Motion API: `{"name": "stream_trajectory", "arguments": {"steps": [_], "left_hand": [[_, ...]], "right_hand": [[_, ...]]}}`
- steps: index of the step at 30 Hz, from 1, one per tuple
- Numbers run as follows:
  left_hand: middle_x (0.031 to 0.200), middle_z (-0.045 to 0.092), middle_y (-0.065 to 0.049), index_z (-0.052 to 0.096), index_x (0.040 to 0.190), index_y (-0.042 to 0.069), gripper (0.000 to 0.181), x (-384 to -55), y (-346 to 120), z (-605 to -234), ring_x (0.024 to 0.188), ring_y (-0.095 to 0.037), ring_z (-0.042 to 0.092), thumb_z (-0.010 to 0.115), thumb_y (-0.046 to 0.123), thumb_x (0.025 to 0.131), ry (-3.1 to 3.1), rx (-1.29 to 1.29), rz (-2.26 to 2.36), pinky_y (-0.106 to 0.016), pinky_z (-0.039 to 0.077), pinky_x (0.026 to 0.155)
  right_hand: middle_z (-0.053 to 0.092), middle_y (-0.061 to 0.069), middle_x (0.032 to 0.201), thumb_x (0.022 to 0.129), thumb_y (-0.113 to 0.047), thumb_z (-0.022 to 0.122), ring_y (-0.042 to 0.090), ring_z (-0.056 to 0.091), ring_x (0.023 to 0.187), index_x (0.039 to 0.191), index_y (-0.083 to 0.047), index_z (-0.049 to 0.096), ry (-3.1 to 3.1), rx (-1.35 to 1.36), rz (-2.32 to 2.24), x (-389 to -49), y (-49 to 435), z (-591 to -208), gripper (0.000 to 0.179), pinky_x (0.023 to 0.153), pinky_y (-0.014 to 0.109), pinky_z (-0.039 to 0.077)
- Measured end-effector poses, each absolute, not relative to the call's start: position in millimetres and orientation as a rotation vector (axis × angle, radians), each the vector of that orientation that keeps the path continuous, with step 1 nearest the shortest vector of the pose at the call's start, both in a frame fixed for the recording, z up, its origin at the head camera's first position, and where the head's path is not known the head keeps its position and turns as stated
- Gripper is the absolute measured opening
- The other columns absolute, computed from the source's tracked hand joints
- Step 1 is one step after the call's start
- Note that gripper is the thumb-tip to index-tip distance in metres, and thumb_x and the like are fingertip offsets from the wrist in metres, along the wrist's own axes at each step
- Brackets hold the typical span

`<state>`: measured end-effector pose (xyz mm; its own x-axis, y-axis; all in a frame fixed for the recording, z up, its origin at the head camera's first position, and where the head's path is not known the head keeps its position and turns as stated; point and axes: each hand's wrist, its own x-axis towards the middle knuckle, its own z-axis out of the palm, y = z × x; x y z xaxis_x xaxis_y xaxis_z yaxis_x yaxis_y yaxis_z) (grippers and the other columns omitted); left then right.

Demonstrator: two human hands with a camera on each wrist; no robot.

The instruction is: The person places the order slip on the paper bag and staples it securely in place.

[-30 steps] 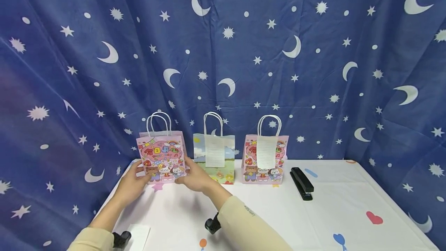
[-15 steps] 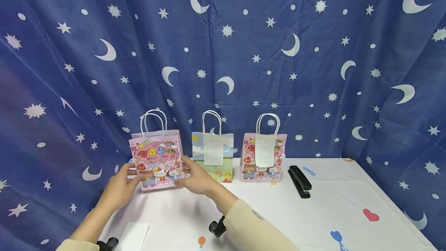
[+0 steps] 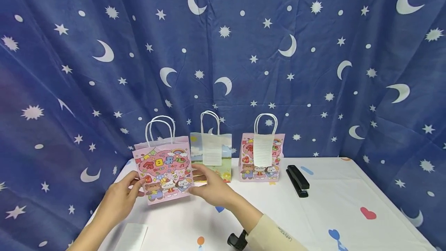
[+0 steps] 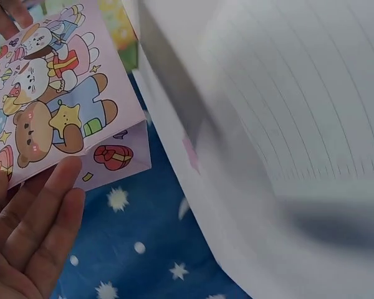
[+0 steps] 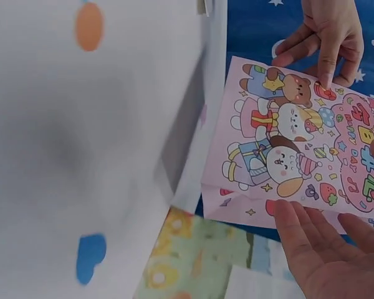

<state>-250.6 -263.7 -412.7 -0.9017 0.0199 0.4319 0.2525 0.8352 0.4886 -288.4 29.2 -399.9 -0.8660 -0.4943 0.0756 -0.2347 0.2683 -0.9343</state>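
The left hand [image 3: 120,196] and right hand [image 3: 216,189] are both clamped on the pink bag [image 3: 163,175], one at each side, each thumb toward the front and the fingers along the side. The bag is between the two hands, tilted so that its bottom edge is lower by the left hand; whether its base touches the surface [image 3: 299,224] I cannot tell. Its white handles [image 3: 173,129] rise above the hands.

Just beyond the right hand, partly behind its fingers in the head view, stands the green bag [image 3: 227,160], with a note [image 3: 211,149] on its front. To the right of that hand and farther off stands a second pink bag [image 3: 261,174], also with a note on it. The black stapler [image 3: 297,181] lies well to the right of the right hand. Nearer the person than the left hand, lined paper [image 3: 132,237] lies on the surface. A starry curtain [image 3: 223,61] hangs beyond both hands.
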Motion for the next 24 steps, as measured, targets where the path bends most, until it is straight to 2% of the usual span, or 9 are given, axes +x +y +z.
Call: {"name": "stream_trajectory", "arguments": {"steps": [6, 11, 16, 21, 24], "left_hand": [[0.094, 0.080, -0.004, 0.061, 0.097, 0.018, 0.011, -240, -237, -412, 0.068, -0.008, 0.075, 0.060, 0.022, 0.107, -2.567, -0.262, -0.833, -0.027, 0.053, 0.057], [0.097, 0.080, -0.005, 0.062, 0.097, 0.019, 0.010, -237, -214, -411, 0.068, -0.006, 0.075, 0.061, 0.022, 0.106, -2.583, -0.278, -0.919, -0.023, 0.051, 0.056], [0.095, 0.080, -0.001, 0.063, 0.095, 0.021, 0.011, -237, -192, -409, 0.070, -0.007, 0.076, 0.062, 0.021, 0.105, -2.602, -0.297, -0.984, -0.023, 0.050, 0.057], [0.091, 0.079, 0.004, 0.064, 0.093, 0.022, 0.012, -237, -172, -409, 0.069, -0.005, 0.075, 0.065, 0.016, 0.103, -2.608, -0.341, -1.012, -0.023, 0.051, 0.059], [0.092, 0.079, 0.007, 0.064, 0.093, 0.023, 0.011, -237, -162, -412, 0.070, -0.003, 0.075, 0.065, 0.018, 0.104, -2.627, -0.375, -1.030, -0.021, 0.049, 0.057]], "right_hand": [[0.060, 0.008, 0.139, 0.099, -0.018, 0.069, 0.031, 0.061, 0.128, 0.148, -0.016, 0.051, 2.348, -0.725, -1.666, -281, 59, -399, 0.053, 0.100, 0.039, 0.058], [0.068, 0.007, 0.123, 0.101, -0.018, 0.067, 0.022, 0.070, 0.107, 0.134, -0.013, 0.062, 2.507, -0.751, -1.674, -277, 84, -400, 0.034, 0.086, 0.029, 0.059], [0.072, 0.005, 0.109, 0.100, -0.019, 0.070, 0.014, 0.070, 0.088, 0.120, -0.014, 0.069, 2.616, -0.701, -1.680, -274, 105, -402, 0.021, 0.075, 0.025, 0.057], [0.073, 0.004, 0.102, 0.099, -0.020, 0.072, 0.015, 0.073, 0.079, 0.106, -0.015, 0.072, 2.657, -0.623, -1.691, -269, 125, -403, 0.009, 0.068, 0.025, 0.055], [0.074, 0.005, 0.100, 0.099, -0.019, 0.072, 0.019, 0.075, 0.079, 0.102, -0.014, 0.072, 2.668, -0.597, -1.690, -266, 139, -404, 0.006, 0.068, 0.025, 0.056]]}}
